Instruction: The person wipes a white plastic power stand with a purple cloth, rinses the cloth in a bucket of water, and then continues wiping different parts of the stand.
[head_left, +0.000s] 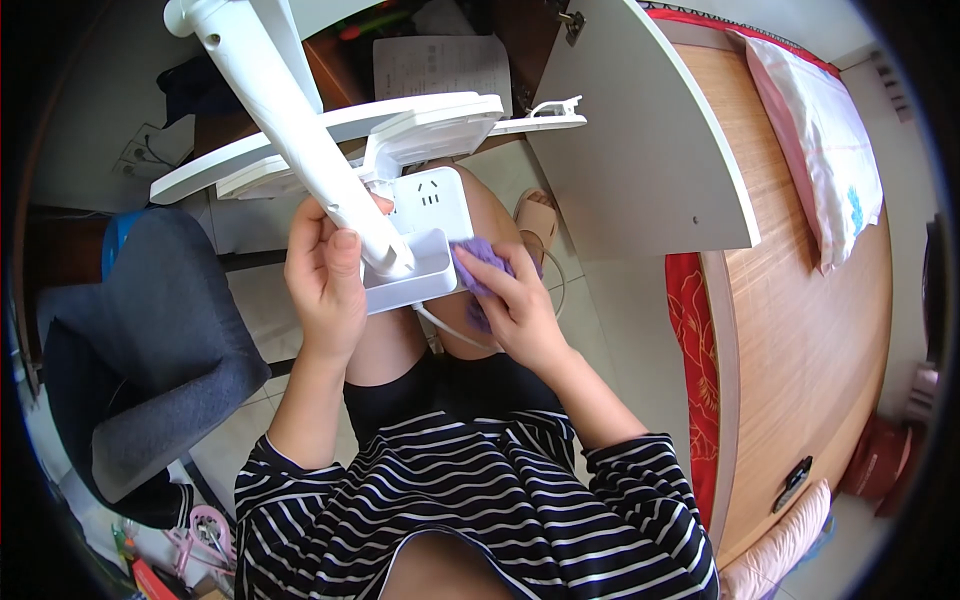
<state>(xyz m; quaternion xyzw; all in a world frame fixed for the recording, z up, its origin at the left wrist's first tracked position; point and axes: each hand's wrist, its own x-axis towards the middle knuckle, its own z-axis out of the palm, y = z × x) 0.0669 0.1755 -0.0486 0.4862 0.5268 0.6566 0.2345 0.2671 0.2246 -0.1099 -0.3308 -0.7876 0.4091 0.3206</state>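
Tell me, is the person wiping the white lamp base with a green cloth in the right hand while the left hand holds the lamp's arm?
Not quite: the cloth is purple, not green, as the head view shows. The right hand presses it against the white lamp base while the left hand holds the lamp's arm.

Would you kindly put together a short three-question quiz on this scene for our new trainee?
1. True or false: the left hand grips the white lamp arm.
2. What does the right hand press against the white lamp base?
A. a purple cloth
B. a yellow sponge
C. a brush
3. Fill in: the grey chair stands on the person's ____ side.

Key:
1. True.
2. A, the purple cloth.
3. Left.
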